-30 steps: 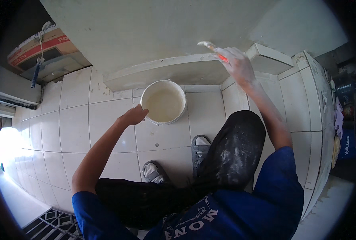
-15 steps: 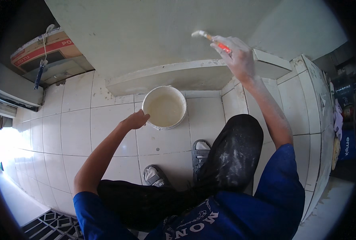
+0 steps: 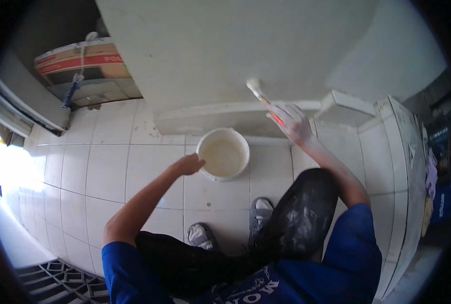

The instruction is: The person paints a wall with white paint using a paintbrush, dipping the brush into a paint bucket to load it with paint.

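A paintbrush [image 3: 259, 94] with a red and wooden handle is gripped in my right hand [image 3: 294, 124], which is dusted white. Its pale bristles touch or come very close to the lower part of the grey-green wall [image 3: 195, 55]. My left hand [image 3: 188, 164] is closed on the left rim of a round white bucket [image 3: 223, 177]. Inside the bucket is a cream-coloured liquid [image 3: 222, 156]. The bucket stands on the tiled floor, just in front of the wall's low ledge.
A raised block [image 3: 345, 108] juts out at the right end of the ledge [image 3: 225, 108]. At the far left a cardboard box [image 3: 86, 63] stands behind a hanging blue-handled roller [image 3: 71, 93]. A tiled side wall [image 3: 395, 162] rises on the right. A dark grate [image 3: 68, 278] lies at lower left.
My right hand and the paintbrush have come down the wall toward the ledge. My left hand stays on the bucket rim. The whole view has shifted.
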A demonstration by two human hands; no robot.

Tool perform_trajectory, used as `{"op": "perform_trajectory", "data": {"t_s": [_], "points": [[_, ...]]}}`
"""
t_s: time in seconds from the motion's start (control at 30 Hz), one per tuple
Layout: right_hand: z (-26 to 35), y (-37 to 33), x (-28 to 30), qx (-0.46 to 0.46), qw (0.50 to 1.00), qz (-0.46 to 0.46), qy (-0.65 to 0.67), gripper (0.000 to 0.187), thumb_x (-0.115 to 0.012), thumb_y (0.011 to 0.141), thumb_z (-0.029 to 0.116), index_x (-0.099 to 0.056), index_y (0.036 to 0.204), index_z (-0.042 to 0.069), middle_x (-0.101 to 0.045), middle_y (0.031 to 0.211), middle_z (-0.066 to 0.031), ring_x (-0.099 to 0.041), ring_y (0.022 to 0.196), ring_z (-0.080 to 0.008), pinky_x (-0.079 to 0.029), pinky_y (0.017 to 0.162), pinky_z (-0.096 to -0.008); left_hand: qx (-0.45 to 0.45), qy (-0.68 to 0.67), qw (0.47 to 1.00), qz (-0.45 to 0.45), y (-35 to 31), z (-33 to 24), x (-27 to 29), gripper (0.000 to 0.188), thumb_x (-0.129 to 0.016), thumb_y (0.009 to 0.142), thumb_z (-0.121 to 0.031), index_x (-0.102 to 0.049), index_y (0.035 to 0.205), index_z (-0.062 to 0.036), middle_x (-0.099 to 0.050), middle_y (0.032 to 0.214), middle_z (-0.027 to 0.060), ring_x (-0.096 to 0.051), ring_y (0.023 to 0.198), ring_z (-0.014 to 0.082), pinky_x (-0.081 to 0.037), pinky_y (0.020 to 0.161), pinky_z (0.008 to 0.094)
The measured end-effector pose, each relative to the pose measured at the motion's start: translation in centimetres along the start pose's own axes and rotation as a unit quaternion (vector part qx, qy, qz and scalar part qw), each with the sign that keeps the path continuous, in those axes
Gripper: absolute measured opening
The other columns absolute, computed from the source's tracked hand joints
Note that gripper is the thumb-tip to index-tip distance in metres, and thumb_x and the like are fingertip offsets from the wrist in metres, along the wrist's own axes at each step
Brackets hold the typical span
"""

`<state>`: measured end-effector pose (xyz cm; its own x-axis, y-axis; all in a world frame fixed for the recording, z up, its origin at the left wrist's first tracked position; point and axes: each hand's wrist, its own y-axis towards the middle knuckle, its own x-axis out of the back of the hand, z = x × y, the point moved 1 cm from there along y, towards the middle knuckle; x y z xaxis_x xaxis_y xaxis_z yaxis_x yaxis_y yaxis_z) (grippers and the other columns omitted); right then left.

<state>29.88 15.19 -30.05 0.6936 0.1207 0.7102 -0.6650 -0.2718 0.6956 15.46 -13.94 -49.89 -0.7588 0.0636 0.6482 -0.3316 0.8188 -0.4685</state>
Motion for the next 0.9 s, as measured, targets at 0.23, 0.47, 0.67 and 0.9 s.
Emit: {"op": "perform_trajectory", "data": {"t_s": [0.23,0.47,0.67,0.9], "points": [[4.3,7.6,2.2,0.001,0.988,0.052,0.143,0.023,-0.070,0.080,0.020,-0.066,0.098,0.008,-0.064,0.081,-0.0052,-0.061,0.071,-0.0222,-0.050,0.062,-0.0348,0.048,-0.152,0.985,0.072,0.5,2.8,-0.2,0.047,-0.039,0.089,-0.037,-0.055,0.109,0.0025,-0.068,0.100,0.0185,-0.069,0.076,0.0285,-0.053,0.072,0.0431],[6.7,14.6,3.0,-0.035,0.981,0.013,0.192,0.016,-0.068,0.082,0.019,-0.067,0.095,0.009,-0.065,0.080,-0.0059,-0.062,0.072,-0.0252,-0.050,0.063,-0.0361,0.225,-0.124,0.939,0.227,-0.5,1.8,2.0,0.054,-0.044,0.084,-0.052,-0.058,0.114,-0.0094,-0.068,0.107,0.0059,-0.064,0.099,0.0206,-0.044,0.092,0.0445],[9.3,14.3,1.1,-0.092,0.936,0.157,0.301,0.018,-0.065,0.084,0.023,-0.068,0.091,0.007,-0.066,0.075,-0.0124,-0.062,0.066,-0.0279,-0.049,0.060,-0.0349,0.212,-0.120,0.944,0.222,-2.1,2.6,3.4,0.053,-0.046,0.084,-0.051,-0.054,0.123,-0.0158,-0.065,0.115,0.0042,-0.062,0.101,0.0180,-0.044,0.091,0.0447],[11.4,7.8,-4.0,-0.084,0.837,0.391,0.373,0.025,-0.060,0.084,0.032,-0.069,0.090,0.010,-0.066,0.078,-0.0155,-0.065,0.073,-0.0303,-0.049,0.068,-0.0381,0.199,-0.137,0.952,0.187,-3.1,4.3,2.1,0.073,-0.051,0.078,-0.067,-0.047,0.132,-0.0194,-0.052,0.133,0.0074,-0.053,0.116,0.0244,-0.041,0.096,0.0487]]}}
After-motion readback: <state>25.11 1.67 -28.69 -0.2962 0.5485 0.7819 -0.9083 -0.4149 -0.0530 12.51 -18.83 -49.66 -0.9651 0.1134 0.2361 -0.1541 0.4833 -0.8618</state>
